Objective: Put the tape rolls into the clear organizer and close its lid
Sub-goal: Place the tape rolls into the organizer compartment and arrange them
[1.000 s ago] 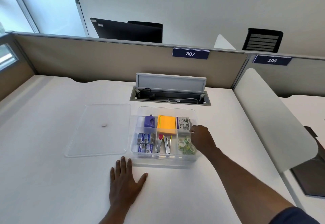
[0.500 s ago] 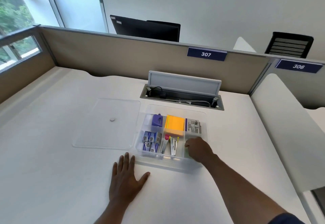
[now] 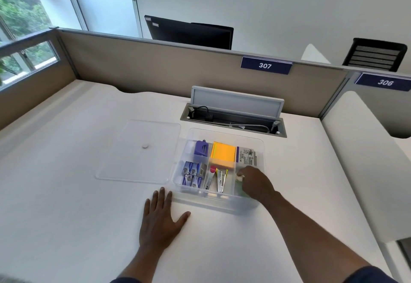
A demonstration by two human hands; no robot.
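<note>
Head view shows the tape rolls (image 3: pixel 239 190) almost wholly covered: only a pale green sliver and a small whitish piece appear beside the right hand (image 3: pixel 255 182), which is down in the near-right compartment of the clear organizer (image 3: pixel 224 205). Its fingers are curled downward over that compartment; whether they pinch a roll or merely press on the stock cannot be told, since the knuckles hide the tips. Judged from this, the rolls are being seated low enough for the cover to sit flush. Neighbouring compartments hold staple removers (image 3: pixel 219 180), small blue boxes (image 3: pixel 191 173), an orange pad (image 3: pixel 223 154), a purple item (image 3: pixel 201 148) and a printed packet (image 3: pixel 246 156). The lid (image 3: pixel 138 151) lies flat on the desk (image 3: pixel 66 205), just left of the organizer and touching or nearly touching its wall, handy for closing; that step is not yet done. The left hand (image 3: pixel 161 218) rests palm down, fingers spread, near the organizer's front left corner but apart from it, probably as a brace for the reach.
</note>
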